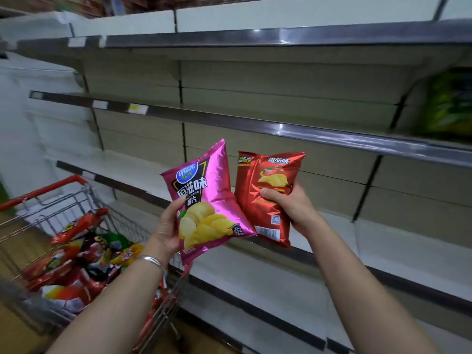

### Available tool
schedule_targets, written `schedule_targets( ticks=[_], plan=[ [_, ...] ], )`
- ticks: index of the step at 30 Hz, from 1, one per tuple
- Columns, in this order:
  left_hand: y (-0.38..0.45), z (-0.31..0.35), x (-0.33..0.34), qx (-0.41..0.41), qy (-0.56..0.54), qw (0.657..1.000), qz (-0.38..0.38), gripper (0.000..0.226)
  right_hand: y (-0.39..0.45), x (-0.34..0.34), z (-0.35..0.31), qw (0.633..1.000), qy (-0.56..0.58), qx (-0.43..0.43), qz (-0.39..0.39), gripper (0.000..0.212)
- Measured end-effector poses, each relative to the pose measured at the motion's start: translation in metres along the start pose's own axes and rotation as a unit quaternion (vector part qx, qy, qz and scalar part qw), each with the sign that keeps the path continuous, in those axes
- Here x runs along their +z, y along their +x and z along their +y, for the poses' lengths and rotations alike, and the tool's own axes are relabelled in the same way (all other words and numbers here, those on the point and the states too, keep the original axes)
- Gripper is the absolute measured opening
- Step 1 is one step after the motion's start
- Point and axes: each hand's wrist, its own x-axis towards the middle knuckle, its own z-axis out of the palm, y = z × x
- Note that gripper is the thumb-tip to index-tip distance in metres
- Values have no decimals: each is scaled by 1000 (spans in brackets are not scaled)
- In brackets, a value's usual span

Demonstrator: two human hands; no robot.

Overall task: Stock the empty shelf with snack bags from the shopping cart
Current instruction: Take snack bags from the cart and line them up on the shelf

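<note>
Green bag (449, 103) at 3 o'clock: motion-blurred, cut by the frame edge, print unreadable. Shelf labels (138, 108) at 10 o'clock: smeared, no text legible. Shopping cart (43, 190) at 8 o'clock: cropped at left and bottom edges, near side blurred; the snack bags (74, 272) inside overlap, so count and brands can't be told. Left hand (167, 226): fingers hidden behind pink bag (207, 198), only the thumb shows on its front. Right hand (293, 208): fingers hidden behind red bag (268, 195). Small print and barcode on the red bag too small to read. Both forearms cut off at 6 o'clock.
</note>
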Motion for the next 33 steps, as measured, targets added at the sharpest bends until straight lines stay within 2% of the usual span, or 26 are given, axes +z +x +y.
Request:
schedule_targets(
  ticks=[5,9,10,11,13,16,18,21,23,26,28,30,31,33],
  plan=[
    [-1,-33,35,-45,55,997,-24,39,-57,-58,-38,993,-68,-39,83,51],
    [9,-62,79,-56,160,984,-60,86,-90,-82,-62,966,-167,-89,178,67],
    [12,-71,92,-51,175,981,-67,92,-96,-85,-65,953,-200,-102,205,69],
    [16,-80,105,-45,184,980,-69,93,-102,-87,-68,936,-237,-119,231,72],
    [24,-99,130,-39,179,981,-66,80,-111,-87,-71,901,-315,-151,259,85],
    [40,-123,159,-45,141,987,-56,60,-117,-91,-76,872,-417,-132,220,110],
    [50,-136,173,-59,124,988,-64,53,-121,-98,-85,864,-456,-98,188,106],
    [66,-148,182,-80,121,986,-77,57,-126,-115,-99,864,-463,-96,173,80],
    [73,-155,186,-103,129,982,-93,81,-128,-124,-106,864,-455,-100,191,66],
    [85,-165,194,-125,135,975,-123,105,-128,-133,-108,855,-458,-82,230,79],
    [92,-171,201,-140,140,970,-144,107,-129,-140,-107,854,-448,-61,259,94],
    [97,-178,211,-155,150,960,-176,99,-131,-149,-105,847,-451,-36,280,103],
    [97,-181,217,-159,156,956,-193,98,-134,-154,-103,849,-447,-25,281,105],
    [99,-192,230,-160,168,949,-214,104,-140,-169,-98,878,-397,-20,266,87]
  ],
)
